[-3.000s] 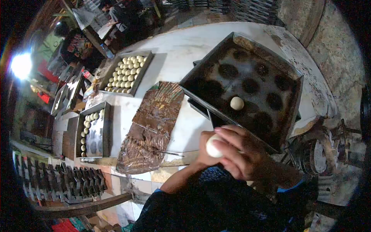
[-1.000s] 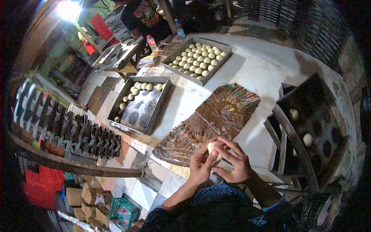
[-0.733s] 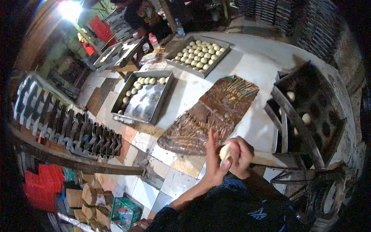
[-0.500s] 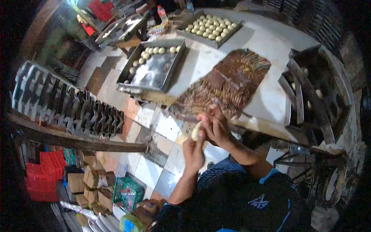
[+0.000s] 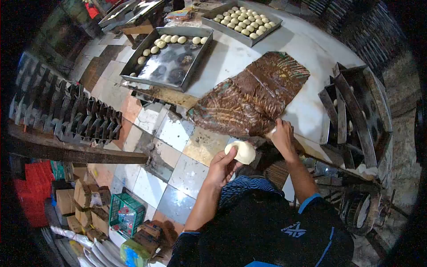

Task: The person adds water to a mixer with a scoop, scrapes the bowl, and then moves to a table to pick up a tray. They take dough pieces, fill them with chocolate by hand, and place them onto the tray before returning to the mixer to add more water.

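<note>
My left hand (image 5: 222, 168) holds a flattened piece of pale dough (image 5: 242, 152) with the thumb pressed on top, out in front of the table edge. Further right, my right hand (image 5: 283, 135) is at the near corner of a sheet thickly smeared with brown paste (image 5: 253, 104). Its fingers are closed together; a small whitish bit shows at their tips, but I cannot make out what it is. A thin stick-like tool (image 5: 261, 83) lies across the brown paste.
A metal tray (image 5: 189, 73) with some dough balls stands at the table's left edge, and a tray full of dough balls (image 5: 247, 24) behind it. Stacked metal trays (image 5: 356, 115) sit at right. On the left are a metal rack (image 5: 66, 107), red crates (image 5: 33, 191) and a green crate (image 5: 129, 213).
My hands were together on the dough and are now apart. The right hand has moved right to the brown sheet's edge; the dough stays in my left hand, now wider and flatter. The view has shifted.
</note>
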The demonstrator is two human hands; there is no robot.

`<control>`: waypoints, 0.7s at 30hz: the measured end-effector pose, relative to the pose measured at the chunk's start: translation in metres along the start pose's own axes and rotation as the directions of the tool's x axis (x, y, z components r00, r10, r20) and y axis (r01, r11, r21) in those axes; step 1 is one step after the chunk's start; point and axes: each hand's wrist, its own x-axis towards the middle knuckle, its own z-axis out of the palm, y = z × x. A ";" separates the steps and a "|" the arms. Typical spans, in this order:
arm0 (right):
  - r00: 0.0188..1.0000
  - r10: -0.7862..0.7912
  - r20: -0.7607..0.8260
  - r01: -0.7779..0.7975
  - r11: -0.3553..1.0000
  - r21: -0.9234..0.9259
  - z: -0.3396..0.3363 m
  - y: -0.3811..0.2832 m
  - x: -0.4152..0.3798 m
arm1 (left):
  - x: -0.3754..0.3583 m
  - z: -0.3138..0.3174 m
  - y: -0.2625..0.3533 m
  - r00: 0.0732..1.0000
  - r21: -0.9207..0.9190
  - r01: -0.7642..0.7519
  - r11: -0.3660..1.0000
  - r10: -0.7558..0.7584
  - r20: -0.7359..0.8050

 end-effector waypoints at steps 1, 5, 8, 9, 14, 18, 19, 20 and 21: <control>1.000 -0.004 -0.004 0.004 1.000 0.001 0.003 0.013 0.005 | 0.005 0.005 0.005 1.000 0.000 -0.006 1.000 0.006 0.001; 0.995 -0.065 0.080 0.061 0.997 0.046 0.006 0.024 0.029 | 0.028 0.003 0.030 0.987 0.118 -0.157 0.980 0.160 -0.020; 0.943 -0.240 0.229 0.212 0.967 0.140 0.014 0.035 0.040 | 0.045 -0.001 0.045 0.955 0.157 -0.239 0.958 0.261 -0.142; 0.944 -0.234 0.233 0.203 0.968 0.149 0.009 0.033 0.052 | 0.054 -0.005 0.048 0.942 0.167 -0.249 0.954 0.278 -0.186; 0.952 -0.211 0.222 0.146 0.950 0.278 0.036 0.046 0.092 | 0.087 0.004 0.057 0.917 0.172 -0.303 0.937 0.336 -0.217; 0.860 -0.264 0.436 0.055 0.898 0.436 0.007 0.049 0.122 | 0.108 0.017 0.059 0.909 0.138 -0.329 0.934 0.353 -0.221; 0.716 -0.276 0.641 -0.121 0.855 0.504 0.001 0.054 0.132 | 0.116 0.019 0.059 0.908 0.147 -0.330 0.933 0.356 -0.221; 0.798 -0.425 0.426 0.110 0.799 0.591 0.007 0.067 0.136 | 0.128 0.011 0.050 0.890 0.147 -0.336 0.930 0.365 -0.275; 0.803 -0.424 0.420 0.113 0.799 0.590 0.012 0.071 0.137 | 0.138 0.019 0.047 0.874 0.111 -0.388 0.915 0.404 -0.272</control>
